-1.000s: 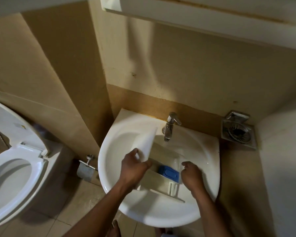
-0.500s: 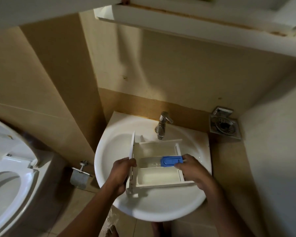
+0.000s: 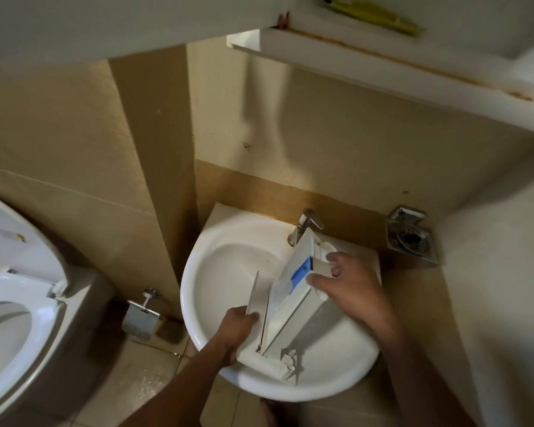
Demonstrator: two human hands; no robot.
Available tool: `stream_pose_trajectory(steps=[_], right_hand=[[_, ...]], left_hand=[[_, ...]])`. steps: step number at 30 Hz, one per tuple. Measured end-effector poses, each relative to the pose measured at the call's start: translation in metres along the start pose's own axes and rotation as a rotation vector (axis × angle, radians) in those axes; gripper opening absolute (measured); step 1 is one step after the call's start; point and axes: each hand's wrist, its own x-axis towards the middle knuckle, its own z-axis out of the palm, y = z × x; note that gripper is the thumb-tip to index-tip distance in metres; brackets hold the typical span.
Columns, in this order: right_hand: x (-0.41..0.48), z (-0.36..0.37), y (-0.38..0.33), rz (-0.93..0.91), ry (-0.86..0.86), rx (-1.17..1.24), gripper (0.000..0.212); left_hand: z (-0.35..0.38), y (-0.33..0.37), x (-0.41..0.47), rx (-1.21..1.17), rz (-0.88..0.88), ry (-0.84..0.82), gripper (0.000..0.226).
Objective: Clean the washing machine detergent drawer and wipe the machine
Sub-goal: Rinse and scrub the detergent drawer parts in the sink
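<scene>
A white detergent drawer (image 3: 293, 315) is held over the basin of a white wall-mounted sink (image 3: 225, 272), tilted on its side so that one long wall faces up and its far end points toward the chrome tap (image 3: 304, 224). A blue insert (image 3: 301, 274) shows near the drawer's far end. The drawer's front panel (image 3: 256, 303) sits at the near end, toward the person.

The left hand (image 3: 236, 332) is closed around the front panel at its lower edge, its grip clamped on the panel with fingers wrapped over the near face. The right hand (image 3: 349, 288) lies across the upper side of the drawer, fingers spread and curled onto the far end just beside the blue insert, its grip pressing the drawer's body rather than closing fully around it. Both forearms reach in from the bottom of the view.

To the left of the sink stands a toilet (image 3: 16, 303) with its lid raised. A metal paper holder (image 3: 141, 315) is fixed low on the tiled wall between toilet and sink. A metal wall fitting with a round grille (image 3: 412, 238) sits to the right of the tap. Above, a white shelf edge (image 3: 383, 66) crosses the top, with something yellow-green (image 3: 373, 15) lying on it, blurred.
</scene>
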Motion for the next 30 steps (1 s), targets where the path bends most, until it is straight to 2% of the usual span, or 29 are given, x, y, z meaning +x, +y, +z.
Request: stream_pose_trajectory(steps=[3,7,9,10,12,14,17,19,21,23,26,28,30], right_hand=[[0.001,0.012,-0.015,-0.057,0.002,-0.11,0.06],[0.012,0.019,-0.015,-0.091,-0.112,0.091,0.067],[0.012,0.03,-0.01,-0.181,-0.193,0.221,0.057],[0.013,0.036,-0.005,-0.228,-0.168,0.258,0.05],[0.015,0.047,0.008,-0.297,0.001,0.262,0.04],[0.016,0.05,0.023,-0.205,0.118,0.165,0.033],[0.017,0.054,0.053,0.074,-0.089,0.02,0.043],[0.018,0.054,0.064,0.221,-0.197,0.166,0.048],[0.021,0.051,0.07,0.345,-0.232,0.338,0.043],[0.028,0.049,0.078,0.362,-0.229,0.391,0.05],[0.033,0.05,0.079,0.338,-0.218,0.393,0.065],[0.038,0.052,0.076,0.301,-0.15,0.358,0.058],[0.045,0.052,0.074,0.263,-0.067,0.323,0.047]], left_hand=[[0.006,-0.015,-0.002,0.026,-0.026,0.041,0.02],[0.012,-0.023,-0.017,0.024,-0.097,-0.043,0.025],[0.013,-0.024,-0.016,-0.056,-0.143,-0.112,0.027],[0.011,-0.023,-0.016,-0.106,-0.174,-0.161,0.024],[0.006,-0.02,-0.015,-0.3,-0.227,-0.286,0.019],[0.004,-0.02,-0.014,-0.519,-0.309,-0.34,0.027],[0.009,-0.013,-0.015,-0.721,-0.404,-0.438,0.027],[0.012,-0.017,-0.007,-0.646,-0.447,-0.399,0.03],[0.018,-0.022,-0.002,-0.575,-0.474,-0.416,0.032],[0.027,-0.026,-0.004,-0.514,-0.487,-0.438,0.031],[0.046,-0.035,0.001,-0.421,-0.391,-0.458,0.03],[0.059,-0.033,0.002,-0.359,-0.299,-0.423,0.028],[0.07,-0.03,0.001,-0.383,-0.224,-0.397,0.004]])
